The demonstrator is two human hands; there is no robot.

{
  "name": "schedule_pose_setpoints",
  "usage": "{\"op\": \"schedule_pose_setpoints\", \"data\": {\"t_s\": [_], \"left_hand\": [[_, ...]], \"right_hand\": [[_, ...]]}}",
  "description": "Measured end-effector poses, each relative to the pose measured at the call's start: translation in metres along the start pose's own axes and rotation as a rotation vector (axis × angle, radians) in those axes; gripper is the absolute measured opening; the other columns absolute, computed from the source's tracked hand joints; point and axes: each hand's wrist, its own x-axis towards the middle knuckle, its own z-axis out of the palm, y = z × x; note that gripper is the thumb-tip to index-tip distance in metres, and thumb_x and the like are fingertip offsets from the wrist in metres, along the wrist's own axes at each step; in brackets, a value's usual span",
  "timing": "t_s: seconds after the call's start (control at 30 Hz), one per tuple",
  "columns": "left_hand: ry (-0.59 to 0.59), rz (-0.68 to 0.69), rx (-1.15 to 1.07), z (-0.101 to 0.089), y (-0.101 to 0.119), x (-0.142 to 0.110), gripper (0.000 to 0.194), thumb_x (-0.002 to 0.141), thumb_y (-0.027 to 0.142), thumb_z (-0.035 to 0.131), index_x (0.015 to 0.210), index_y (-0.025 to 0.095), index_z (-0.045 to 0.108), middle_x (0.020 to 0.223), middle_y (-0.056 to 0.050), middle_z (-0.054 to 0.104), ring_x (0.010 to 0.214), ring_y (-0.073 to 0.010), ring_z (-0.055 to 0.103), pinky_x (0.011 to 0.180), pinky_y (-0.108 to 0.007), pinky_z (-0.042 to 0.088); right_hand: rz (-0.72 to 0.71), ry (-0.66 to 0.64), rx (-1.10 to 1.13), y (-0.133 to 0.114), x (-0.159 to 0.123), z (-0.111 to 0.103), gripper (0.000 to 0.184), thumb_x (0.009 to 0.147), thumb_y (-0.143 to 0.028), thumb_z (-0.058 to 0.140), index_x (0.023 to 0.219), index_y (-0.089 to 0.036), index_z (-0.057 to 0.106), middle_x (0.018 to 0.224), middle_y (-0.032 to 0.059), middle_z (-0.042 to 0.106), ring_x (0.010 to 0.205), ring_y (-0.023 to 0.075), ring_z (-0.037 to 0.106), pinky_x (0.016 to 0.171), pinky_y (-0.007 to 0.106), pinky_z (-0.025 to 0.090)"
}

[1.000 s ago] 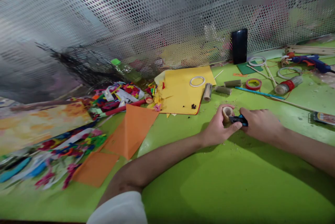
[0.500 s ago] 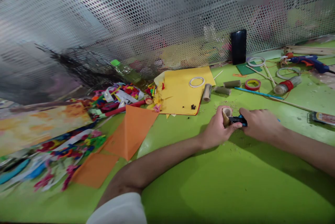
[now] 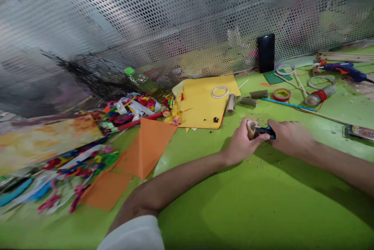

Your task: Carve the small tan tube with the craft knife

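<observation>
My left hand point(image 3: 244, 142) is wrapped round a short bamboo tube point(image 3: 251, 130), its hollow end tipped up and toward the camera. In my right hand point(image 3: 290, 137) is a black and blue utility knife point(image 3: 265, 132), its blade end at the rim of the tube. My left thumb lies along the knife's near side. Small shavings point(image 3: 257, 118) are scattered on the green table point(image 3: 233, 207) around the hands. Beyond them lie more bamboo pieces, one by the yellow sheets point(image 3: 231, 103) and two point(image 3: 258, 94) further right.
Orange felt sheets point(image 3: 146, 144) and colourful scraps point(image 3: 134, 105) lie to the left. A red tape roll point(image 3: 282, 94), a blue stick point(image 3: 289, 103), a string-wrapped bottle point(image 3: 320, 94) and a glue gun point(image 3: 347, 70) are at right. A phone point(image 3: 266, 53) leans on the perforated metal screen point(image 3: 204, 20).
The bamboo tube has turned slightly in my left hand, and the knife has shifted a little up at its rim. Everything else stays in place.
</observation>
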Motion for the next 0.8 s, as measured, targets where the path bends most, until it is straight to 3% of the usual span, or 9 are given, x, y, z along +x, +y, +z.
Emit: {"op": "schedule_pose_setpoints", "data": {"t_s": [0.27,0.6,0.8], "left_hand": [[-0.024,0.042,-0.067,0.0012,0.0033,-0.0011,0.050,0.081,0.047,0.071,0.110,0.020,0.042,0.083,0.003,0.045,0.069,-0.0093,0.042,0.064,-0.024,0.039],[-0.006,0.000,0.057,-0.0012,0.0024,-0.0026,0.053,0.078,0.052,0.073,0.109,0.020,0.045,0.076,0.005,0.049,0.067,-0.0103,0.045,0.063,-0.024,0.038],[0.012,-0.019,0.004,0.0000,0.0011,-0.0018,0.050,0.078,0.052,0.074,0.105,0.019,0.046,0.077,0.005,0.049,0.066,-0.0095,0.044,0.059,-0.022,0.036]], "right_hand": [[-0.031,0.016,-0.003,0.0003,-0.0017,0.0015,0.029,0.084,-0.033,0.044,0.104,-0.019,0.060,0.080,0.0109,0.072,0.061,0.0232,0.061,0.051,0.032,0.020],[-0.031,-0.013,0.006,-0.0009,-0.0024,-0.0030,0.025,0.082,-0.028,0.046,0.100,-0.020,0.061,0.080,0.0111,0.072,0.062,0.0225,0.063,0.050,0.031,0.018],[-0.015,0.014,0.000,-0.0002,-0.0005,0.0001,0.024,0.083,-0.030,0.046,0.100,-0.019,0.059,0.078,0.0110,0.072,0.062,0.0226,0.063,0.051,0.031,0.018]]}}
